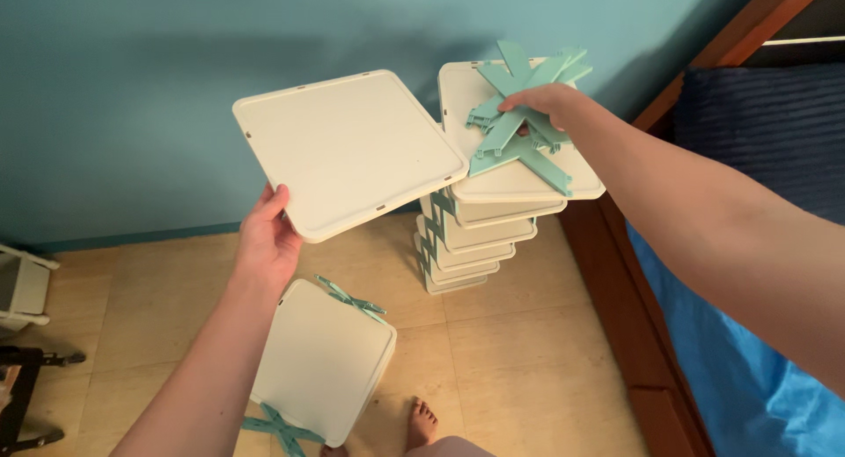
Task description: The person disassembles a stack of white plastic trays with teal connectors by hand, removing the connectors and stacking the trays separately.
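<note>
The left hand (268, 241) is gripping a cream square panel (350, 151) by its near-left corner, thumb on top and fingers under, so the panel is spreading up and to the right of that grip, tilted with its far edge raised. Below this grip, a second cream panel (321, 362) is lying on the tiled floor (510, 360) with teal cross-shaped pieces (352, 297) poking out at two of its corners. Right of the held panel, nearly touching its right corner, a stack of cream shelves (480, 219) is standing against the blue wall (132, 87). The right hand (541, 100) is closing over teal cross braces (519, 127) lying on the stack's top, fingers clenched around their crossing; their long arms are running diagonally away from that grip. The right hand is the nearer one to the stack, while the left hand's panel is hanging just beside it. The wooden bed frame (634, 316) is bordering the stack's right side.
</note>
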